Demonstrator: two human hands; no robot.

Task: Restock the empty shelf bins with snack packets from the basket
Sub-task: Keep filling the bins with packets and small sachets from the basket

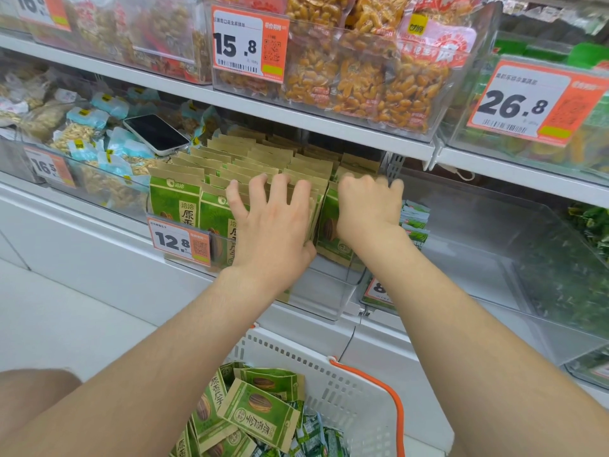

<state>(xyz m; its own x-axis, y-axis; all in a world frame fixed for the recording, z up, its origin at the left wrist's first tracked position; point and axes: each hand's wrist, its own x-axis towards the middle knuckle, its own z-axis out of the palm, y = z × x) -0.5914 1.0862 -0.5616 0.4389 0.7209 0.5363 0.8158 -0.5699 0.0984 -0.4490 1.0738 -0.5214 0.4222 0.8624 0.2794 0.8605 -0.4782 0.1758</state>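
A clear shelf bin (329, 291) with a 12.8 price tag holds rows of green-and-tan sunflower seed packets (184, 199) standing upright. My left hand (273, 222) lies over the front packets with fingers spread and hooked over their tops. My right hand (367, 206) grips the rightmost front packets (329, 225) from the right side, fingers curled over their tops. Below, a white basket (346, 390) with an orange handle holds more of the same packets (260, 410) lying loose.
A phone (156, 133) lies on the snack packets in the bin to the left. To the right is a large clear bin (494, 258) with a few small green packets (413, 222). Upper shelf bins hold peanut snacks, with price tags 15.8 and 26.8.
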